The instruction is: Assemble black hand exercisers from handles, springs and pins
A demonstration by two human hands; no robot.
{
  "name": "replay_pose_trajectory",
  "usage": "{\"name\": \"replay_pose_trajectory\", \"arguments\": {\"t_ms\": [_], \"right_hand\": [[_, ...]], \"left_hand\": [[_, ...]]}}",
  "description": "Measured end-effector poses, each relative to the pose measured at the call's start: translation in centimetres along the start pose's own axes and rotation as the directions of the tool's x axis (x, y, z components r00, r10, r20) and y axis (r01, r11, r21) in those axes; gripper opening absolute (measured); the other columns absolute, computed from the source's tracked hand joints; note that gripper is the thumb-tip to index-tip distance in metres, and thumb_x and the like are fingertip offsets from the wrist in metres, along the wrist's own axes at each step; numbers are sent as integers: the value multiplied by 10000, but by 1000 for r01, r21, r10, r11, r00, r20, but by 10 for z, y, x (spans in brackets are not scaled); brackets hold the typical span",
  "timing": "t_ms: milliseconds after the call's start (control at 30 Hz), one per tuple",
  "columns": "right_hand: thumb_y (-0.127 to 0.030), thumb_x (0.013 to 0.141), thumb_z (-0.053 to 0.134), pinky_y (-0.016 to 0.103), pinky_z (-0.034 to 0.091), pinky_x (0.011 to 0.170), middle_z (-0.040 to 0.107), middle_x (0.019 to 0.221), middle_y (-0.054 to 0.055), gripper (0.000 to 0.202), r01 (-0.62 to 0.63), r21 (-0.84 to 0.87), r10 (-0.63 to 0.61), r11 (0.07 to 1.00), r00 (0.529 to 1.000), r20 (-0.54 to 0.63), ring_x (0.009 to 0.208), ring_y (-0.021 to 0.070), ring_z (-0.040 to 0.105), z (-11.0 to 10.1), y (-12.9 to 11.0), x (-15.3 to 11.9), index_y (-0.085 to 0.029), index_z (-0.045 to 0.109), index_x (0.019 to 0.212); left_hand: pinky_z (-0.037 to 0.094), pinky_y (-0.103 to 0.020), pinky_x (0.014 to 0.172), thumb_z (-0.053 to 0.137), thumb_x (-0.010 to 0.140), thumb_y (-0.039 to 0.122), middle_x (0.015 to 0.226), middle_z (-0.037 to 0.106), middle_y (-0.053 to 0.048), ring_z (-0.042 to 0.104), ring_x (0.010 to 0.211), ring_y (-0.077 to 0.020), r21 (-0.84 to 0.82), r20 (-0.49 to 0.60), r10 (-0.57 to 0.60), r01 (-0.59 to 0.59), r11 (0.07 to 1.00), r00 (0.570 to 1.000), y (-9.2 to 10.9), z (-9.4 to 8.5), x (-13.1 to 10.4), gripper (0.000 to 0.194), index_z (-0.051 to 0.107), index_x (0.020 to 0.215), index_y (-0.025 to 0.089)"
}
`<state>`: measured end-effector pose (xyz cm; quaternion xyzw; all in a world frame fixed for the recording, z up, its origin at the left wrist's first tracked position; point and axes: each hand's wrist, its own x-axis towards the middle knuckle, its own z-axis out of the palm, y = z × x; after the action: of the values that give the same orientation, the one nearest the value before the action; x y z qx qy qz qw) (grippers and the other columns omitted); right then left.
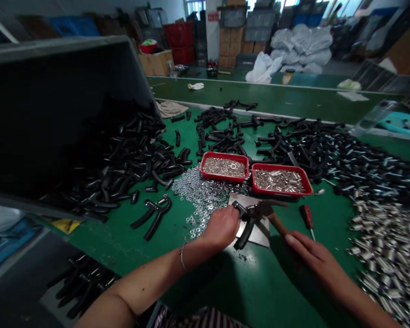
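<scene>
My left hand (pixel 222 228) is closed around one end of a black plastic clamp (pixel 246 231) with two handles. The clamp lies over a flat metal plate (pixel 261 238) on the green table. In my right hand (pixel 309 249) is a hammer (pixel 277 223), gripped by its wooden handle. The hammer's dark head is over the clamp's jaw end; whether they touch I cannot tell. Left of my left hand rests another black clamp (pixel 153 216), its handles spread. Small metal rings (pixel 200 200) lie scattered between that clamp and the plate.
Two red trays (pixel 224 176) (pixel 282 193) of small metal parts stand beyond the plate. A red-handled screwdriver (pixel 306 216) lies to the right, near heaped metal cylinders (pixel 389 255) and black-headed screws (pixel 358 157). At left, a tipped grey bin (pixel 140 68) spills black handles (pixel 150 159).
</scene>
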<state>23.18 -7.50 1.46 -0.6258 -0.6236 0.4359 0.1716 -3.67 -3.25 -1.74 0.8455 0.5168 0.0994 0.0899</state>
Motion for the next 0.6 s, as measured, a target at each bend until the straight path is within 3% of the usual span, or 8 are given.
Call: {"name": "replay_pose_trajectory", "arguments": {"t_ms": [100,233,300,367,467,533,600], "right_hand": [[-648,797,597,320,552,656,749,926,46,498,-57,-21,52,998,981,-187,787,263,697,3,28,-11,-235,639,1073],[-677,755,609,364,578,643,758,942,71,576,-136,-75,112,988,959,-261,758,293,716,10,80,-36,-247,625,1138],[-660,779,596,390,585,693,750,985,74,538,-99,-124,60,987,957,-283,806,301,717,12,102,-46,-265,630,1144],[-610,805,604,440,570,814,726,1069,90,481,10,-210,-75,978,949,-305,923,319,695,13,119,-51,-273,639,1147],[-559,839,591,519,504,940,679,1120,118,414,189,-353,-298,917,910,-288,1035,343,632,11,132,-48,-278,660,1136],[-557,843,591,535,493,936,664,1097,128,410,234,-427,-362,874,899,-248,1022,346,613,9,132,-42,-278,672,1131],[-546,850,598,519,492,927,653,1092,132,417,241,-469,-373,850,904,-211,1009,335,604,6,125,-35,-265,668,1150]], "left_hand": [[507,-361,761,498,977,330,952,660,-87,640,860,-237,8,-40,-68,68,998,997,-34,-27,-30,190,615,1015,185],[494,-357,890,457,1001,361,1048,655,-85,632,967,-226,100,-240,-238,267,958,941,-111,-67,-102,252,593,1134,195],[492,-364,887,451,1001,374,1060,652,-97,631,976,-241,175,-292,-302,362,916,907,-149,-78,-135,278,592,1136,177],[496,-357,863,449,997,366,1032,655,-102,636,953,-246,222,-272,-355,417,881,894,-174,-81,-157,279,605,1113,167],[492,-356,878,449,991,359,1060,654,-115,634,959,-251,259,-261,-387,450,855,884,-181,-80,-159,297,609,1146,162],[470,-368,934,439,996,358,1127,646,-121,618,1018,-255,273,-296,-346,426,863,890,-171,-80,-139,325,590,1216,172],[448,-394,959,423,999,321,1131,654,-116,603,1047,-266,305,-264,-266,342,889,927,-160,-79,-107,318,593,1238,198]]}}
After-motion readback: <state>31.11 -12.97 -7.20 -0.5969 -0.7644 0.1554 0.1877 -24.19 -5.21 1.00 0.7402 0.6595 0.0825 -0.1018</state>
